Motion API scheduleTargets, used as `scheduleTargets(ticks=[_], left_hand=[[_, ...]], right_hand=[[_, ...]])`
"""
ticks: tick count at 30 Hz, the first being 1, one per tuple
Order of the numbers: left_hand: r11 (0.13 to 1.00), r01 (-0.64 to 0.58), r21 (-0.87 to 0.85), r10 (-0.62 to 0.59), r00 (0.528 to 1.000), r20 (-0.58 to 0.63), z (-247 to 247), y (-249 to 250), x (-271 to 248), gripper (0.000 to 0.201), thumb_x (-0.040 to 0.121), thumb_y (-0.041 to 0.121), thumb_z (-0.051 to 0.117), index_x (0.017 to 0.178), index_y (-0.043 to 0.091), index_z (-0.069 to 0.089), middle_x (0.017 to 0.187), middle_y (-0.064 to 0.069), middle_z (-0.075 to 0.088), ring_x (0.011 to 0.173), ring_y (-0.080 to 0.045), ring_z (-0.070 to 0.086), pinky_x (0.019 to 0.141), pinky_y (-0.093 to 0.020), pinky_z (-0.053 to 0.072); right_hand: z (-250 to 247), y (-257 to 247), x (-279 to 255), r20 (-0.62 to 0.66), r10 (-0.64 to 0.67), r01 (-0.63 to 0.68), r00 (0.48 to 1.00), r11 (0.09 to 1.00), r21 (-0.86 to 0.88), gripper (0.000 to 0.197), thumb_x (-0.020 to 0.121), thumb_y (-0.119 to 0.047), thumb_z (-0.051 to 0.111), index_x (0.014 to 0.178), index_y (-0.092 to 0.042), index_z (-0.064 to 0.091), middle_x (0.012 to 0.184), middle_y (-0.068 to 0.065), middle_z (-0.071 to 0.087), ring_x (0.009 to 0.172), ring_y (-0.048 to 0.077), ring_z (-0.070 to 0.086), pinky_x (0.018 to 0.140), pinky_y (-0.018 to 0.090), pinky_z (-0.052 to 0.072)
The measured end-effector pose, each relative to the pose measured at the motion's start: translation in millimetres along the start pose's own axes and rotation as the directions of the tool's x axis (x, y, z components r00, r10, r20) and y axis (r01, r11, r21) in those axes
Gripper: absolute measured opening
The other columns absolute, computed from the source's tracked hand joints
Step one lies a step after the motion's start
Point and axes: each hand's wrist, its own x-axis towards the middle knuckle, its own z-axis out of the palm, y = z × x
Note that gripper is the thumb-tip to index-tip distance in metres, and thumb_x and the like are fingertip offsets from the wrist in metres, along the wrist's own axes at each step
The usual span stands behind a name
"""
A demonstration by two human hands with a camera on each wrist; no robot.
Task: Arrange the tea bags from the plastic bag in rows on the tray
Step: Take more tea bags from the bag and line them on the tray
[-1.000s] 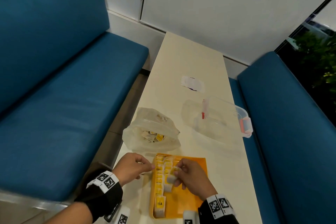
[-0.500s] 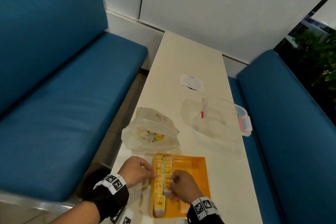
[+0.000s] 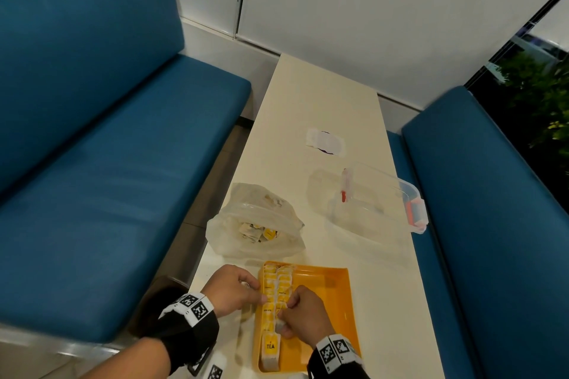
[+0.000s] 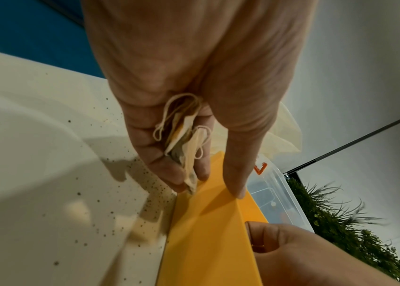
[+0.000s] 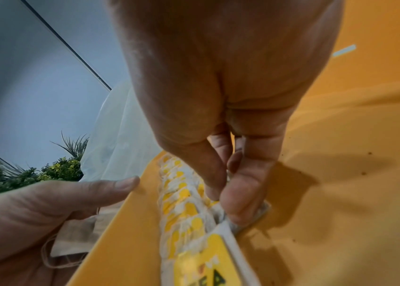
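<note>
An orange tray (image 3: 335, 301) lies at the table's near end, with two rows of yellow-tagged tea bags (image 3: 269, 311) along its left side. My right hand (image 3: 303, 314) pinches a tea bag (image 5: 248, 218) down at the near end of the second row. My left hand (image 3: 234, 289) sits at the tray's left rim (image 4: 209, 222), thumb on the rim, fingers curled round a bunch of tea bags (image 4: 186, 143) with strings. The clear plastic bag (image 3: 255, 221), with more tea bags inside, lies just beyond the tray.
A clear lidded plastic box (image 3: 372, 200) with red clips stands at the right of the table, a white sticker (image 3: 324, 143) beyond it. Blue benches (image 3: 107, 163) flank the narrow table. Tea dust specks (image 4: 91, 203) dot the table by the tray.
My right hand has come down and nearer along the second row, from holding a tea bag above the tray to pressing it into the row. My left hand stayed at the rim.
</note>
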Motion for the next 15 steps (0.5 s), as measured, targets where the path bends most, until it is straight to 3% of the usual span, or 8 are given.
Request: scheduleTargets(ticks=[3,6,9,12,15], left_hand=[[0.998,0.005,-0.063,-0.004,1.000,0.023,-1.5,1.3,-2.8,0.025,0.070,0.031,0.091,0.086,0.016,0.079,0.095,-0.003,0.077,0.074,-0.012,0.070,0.062,-0.024,0.057],[0.966,0.067,-0.250,-0.060,0.998,0.037,-6.0,9.2,-9.2,0.021,0.088,0.030,0.077,0.093,0.010,0.079,0.101,-0.008,0.075,0.078,-0.017,0.070,0.064,-0.028,0.059],[0.855,0.160,-0.493,-0.135,0.987,0.087,-13.0,17.0,-15.7,0.023,0.090,0.023,0.072,0.099,0.002,0.077,0.112,-0.017,0.072,0.085,-0.028,0.073,0.069,-0.038,0.062],[0.769,0.200,-0.607,-0.158,0.980,0.123,-18.5,19.5,-19.1,0.029,0.095,0.030,0.067,0.104,0.004,0.076,0.113,-0.022,0.071,0.090,-0.032,0.071,0.071,-0.041,0.062],[0.712,0.203,-0.672,-0.111,0.978,0.178,-20.9,20.2,-19.3,0.038,0.101,0.033,0.057,0.116,0.000,0.070,0.120,-0.028,0.068,0.091,-0.032,0.069,0.073,-0.040,0.058]], right_hand=[[-3.8,-4.7,-5.6,-0.025,-0.011,0.010,1.000,0.999,-0.038,0.029,0.076,-0.007,0.073,0.079,-0.018,0.046,0.075,0.006,0.060,0.052,0.022,0.061,0.049,0.033,0.051],[-12.2,-15.4,-11.3,-0.084,-0.154,0.138,0.985,0.976,-0.168,0.025,0.077,-0.022,0.074,0.080,-0.022,0.050,0.078,-0.001,0.062,0.064,0.017,0.062,0.058,0.032,0.052],[-18.6,-35.6,-24.4,-0.085,-0.391,0.367,0.917,0.906,-0.210,0.017,0.082,-0.022,0.074,0.083,-0.026,0.058,0.080,-0.007,0.059,0.071,0.005,0.056,0.064,0.015,0.045],[-15.0,-57.0,-38.7,0.010,-0.568,0.556,0.823,0.803,-0.214,0.018,0.082,-0.024,0.074,0.085,-0.034,0.060,0.089,-0.011,0.059,0.077,0.007,0.057,0.069,0.012,0.046],[-4.8,-67.1,-43.9,0.098,-0.617,0.618,0.781,0.743,-0.256,0.024,0.078,-0.037,0.076,0.099,-0.033,0.065,0.096,-0.014,0.057,0.082,0.003,0.057,0.074,0.013,0.047]])
